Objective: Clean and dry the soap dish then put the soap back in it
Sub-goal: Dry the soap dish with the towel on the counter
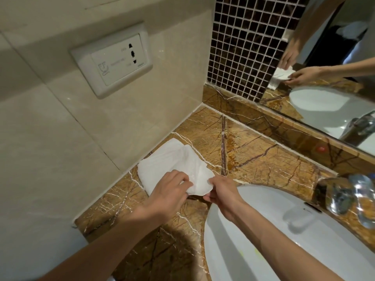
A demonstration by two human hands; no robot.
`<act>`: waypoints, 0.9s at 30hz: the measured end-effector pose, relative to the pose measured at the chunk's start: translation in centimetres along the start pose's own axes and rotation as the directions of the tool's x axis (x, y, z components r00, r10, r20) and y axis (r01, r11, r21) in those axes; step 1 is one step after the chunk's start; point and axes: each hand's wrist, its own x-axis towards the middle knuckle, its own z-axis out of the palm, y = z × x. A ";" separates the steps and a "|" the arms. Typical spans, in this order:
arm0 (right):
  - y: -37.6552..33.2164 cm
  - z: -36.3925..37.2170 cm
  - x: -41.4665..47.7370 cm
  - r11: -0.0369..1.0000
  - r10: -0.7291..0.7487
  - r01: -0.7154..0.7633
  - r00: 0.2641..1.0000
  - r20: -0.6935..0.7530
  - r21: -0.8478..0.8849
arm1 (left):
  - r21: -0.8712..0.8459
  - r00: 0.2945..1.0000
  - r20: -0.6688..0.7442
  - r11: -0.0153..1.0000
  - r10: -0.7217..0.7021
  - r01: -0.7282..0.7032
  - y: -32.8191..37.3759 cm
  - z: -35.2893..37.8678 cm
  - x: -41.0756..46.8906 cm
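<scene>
A white towel [166,159] lies folded on the brown marble counter [259,159], close to the beige wall. At its near end a smooth white curved piece, seemingly the soap dish [199,185], sits partly wrapped in the cloth. My left hand [168,191] pinches the towel against the dish's left side. On the dish's right edge, my right hand [223,191] grips with thumb and fingers. No soap is visible.
A white sink basin [263,240] sits just right of my hands, with a chrome faucet [345,195] behind it. A wall socket [113,57] is on the left wall. Along the back, a mirror [334,110] reflects my hands, beside dark mosaic tiles [243,47].
</scene>
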 end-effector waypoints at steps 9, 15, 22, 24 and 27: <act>0.6 0.3 -1.3 0.938 -0.030 -0.007 0.995 0.100 0.347 | 0.038 0.998 -0.033 0.998 -0.058 0.059 1.0 0.5 1.0; 0.3 1.0 -1.5 0.927 -0.055 0.014 0.993 0.100 0.375 | -0.064 0.992 -0.012 0.990 -0.124 0.123 1.9 1.8 0.7; 0.6 1.9 -1.8 0.930 -0.042 0.021 0.998 0.050 0.368 | -0.050 0.985 0.004 0.983 -0.174 0.174 1.4 2.1 1.3; 0.5 1.9 -1.9 0.926 -0.050 0.033 0.998 0.036 0.376 | -0.098 0.983 -0.049 0.980 -0.179 0.174 1.6 1.9 1.3; 0.5 2.1 -2.1 0.919 -0.060 0.050 0.998 0.015 0.390 | -0.143 0.977 -0.081 0.972 -0.199 0.186 1.7 1.8 1.3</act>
